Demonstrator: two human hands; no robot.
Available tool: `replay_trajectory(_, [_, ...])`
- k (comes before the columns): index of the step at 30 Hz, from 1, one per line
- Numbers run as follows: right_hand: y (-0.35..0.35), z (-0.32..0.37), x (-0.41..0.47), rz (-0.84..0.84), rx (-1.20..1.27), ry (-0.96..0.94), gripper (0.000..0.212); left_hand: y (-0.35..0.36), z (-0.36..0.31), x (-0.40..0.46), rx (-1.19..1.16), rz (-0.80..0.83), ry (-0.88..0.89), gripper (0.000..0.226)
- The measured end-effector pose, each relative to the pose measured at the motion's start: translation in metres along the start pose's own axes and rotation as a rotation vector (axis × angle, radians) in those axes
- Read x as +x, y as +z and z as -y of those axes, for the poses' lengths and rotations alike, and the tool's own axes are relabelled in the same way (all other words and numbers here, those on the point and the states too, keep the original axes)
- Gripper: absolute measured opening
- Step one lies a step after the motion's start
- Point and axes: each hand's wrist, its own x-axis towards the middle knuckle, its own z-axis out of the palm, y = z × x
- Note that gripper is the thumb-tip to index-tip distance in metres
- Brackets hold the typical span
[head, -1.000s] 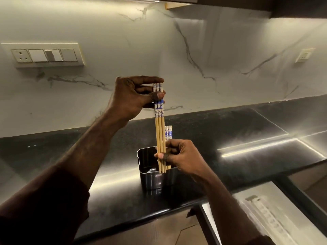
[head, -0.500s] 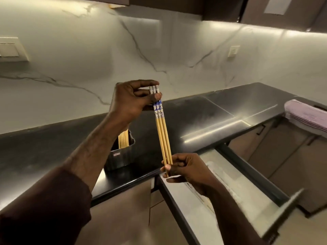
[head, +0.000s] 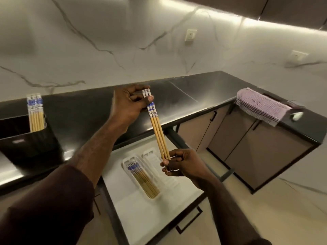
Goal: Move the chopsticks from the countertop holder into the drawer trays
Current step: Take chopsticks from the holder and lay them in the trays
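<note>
At the far left the holder (head: 26, 140) is standing on the black table (head: 85, 110), with a cluster of chopsticks still upright in it (head: 35, 112), so the task is looking only partly done. Moving right, the left hand (head: 130, 105) is pinching the patterned top ends of a held bundle (head: 158, 131), about three sticks, between thumb and curled fingers, and the bundle is slanting down and to the right in the air above the open drawer (head: 141, 207). Below it, the left tray (head: 127, 169) is already carrying a row of sticks (head: 144, 179), while the right tray (head: 150, 156) beside it is looking empty as far as the blur allows. Further right, the right hand (head: 183, 165) is pinching the narrow tips of the bundle. The chief risk is lying in that two-point grip: the sticks are smooth and tapered, so one is liable to slide out of the bundle and drop into the drawer bed, outside either tray, or onto the floor. Lowering them at this slant is also risking a tip catching a tray rim and splaying the set, or knocking the sticks already laid askew. At the far right a striped cloth (head: 261, 105) is lying on the table, well apart from the work.
</note>
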Motion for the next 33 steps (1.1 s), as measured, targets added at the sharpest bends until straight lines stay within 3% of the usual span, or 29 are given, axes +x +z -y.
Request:
replay_trajectory(9, [-0.060,-0.077,0.067,-0.022,-0.031,0.228,0.011,0.072,0.118,0.013,0.197,-0.042,-0.212,0.047])
replay_trajectory(16, [-0.082,-0.142,0.126,-0.101,-0.132,0.429,0.007,0.098,0.227,0.035,0.390,0.084,-0.409,0.047])
replay_trajectory(26, [-0.084,-0.201,0.185,-0.072,-0.362,0.569,0.013,0.100,0.341,0.027,0.736,0.156,-0.613,0.059])
replay_trajectory(33, [-0.077,-0.219,0.207,0.019,-0.631,0.568,0.010,0.092,0.378,0.022,0.995,0.301,-0.703,0.058])
